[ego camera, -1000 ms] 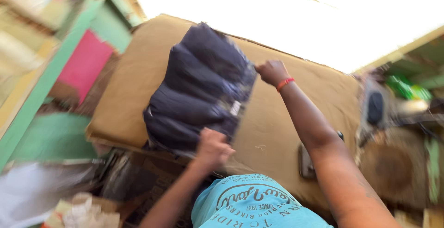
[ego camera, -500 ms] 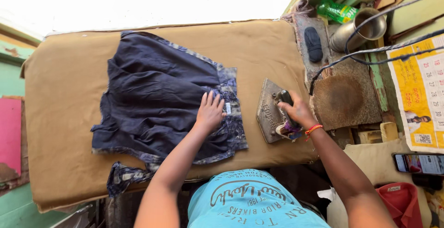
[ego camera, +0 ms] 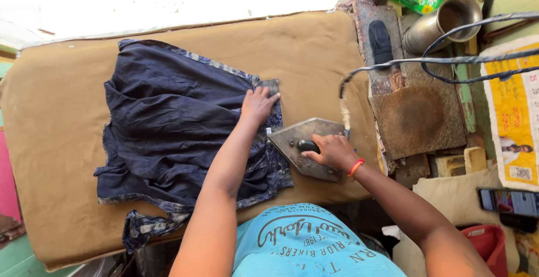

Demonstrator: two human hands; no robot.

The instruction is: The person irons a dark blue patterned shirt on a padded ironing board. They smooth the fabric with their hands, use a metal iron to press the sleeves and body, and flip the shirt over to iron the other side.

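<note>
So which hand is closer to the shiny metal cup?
Right. The right hand grips the iron, below and left of the metal cup; the left hand presses the dark blue garment, farther left.

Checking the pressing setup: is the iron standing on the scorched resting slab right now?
No, the iron sits on the padded table at the dark blue garment's edge, gripped by the right hand.

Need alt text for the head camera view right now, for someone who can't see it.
A person's right hand grips the handle of a heavy metal iron at the edge of a dark blue garment, while the left hand presses the cloth flat. The garment lies on a brown padded table, and a metal cup lies at the upper right.
</note>
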